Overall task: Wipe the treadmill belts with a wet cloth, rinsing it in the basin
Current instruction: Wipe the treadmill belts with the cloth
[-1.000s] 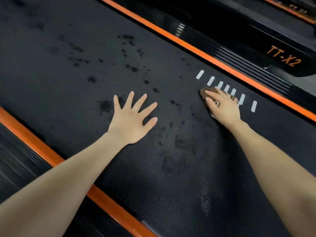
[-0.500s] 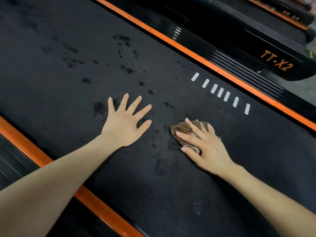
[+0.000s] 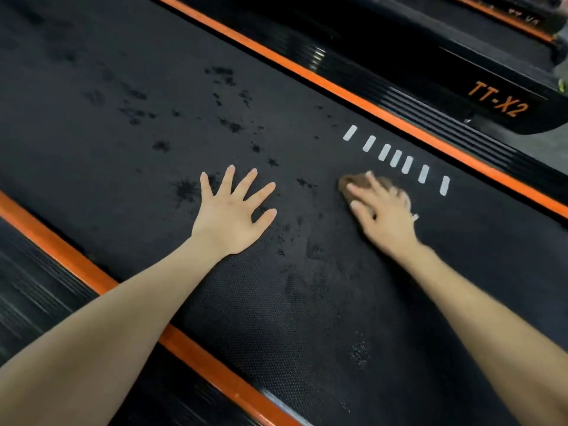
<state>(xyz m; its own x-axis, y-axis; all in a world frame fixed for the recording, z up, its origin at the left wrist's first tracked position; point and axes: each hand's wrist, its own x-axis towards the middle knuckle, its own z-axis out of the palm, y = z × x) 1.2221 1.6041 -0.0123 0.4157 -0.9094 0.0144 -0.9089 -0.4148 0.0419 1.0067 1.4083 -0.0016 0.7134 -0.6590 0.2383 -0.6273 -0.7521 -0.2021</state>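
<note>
While the left hand (image 3: 229, 216) lay flat on the treadmill belt (image 3: 123, 149), fingers spread wide and holding nothing, the right hand (image 3: 381, 216) pressed a brown cloth (image 3: 349, 184) onto the belt with fingers laid mostly straight over it; blur hid any finer grip. The cloth sat towards the belt's far edge, just short of a row of white marks (image 3: 396, 158) beside the far orange strip (image 3: 338, 90). Dark blotches (image 3: 184, 190) dotted the belt around and beyond the left hand.
</note>
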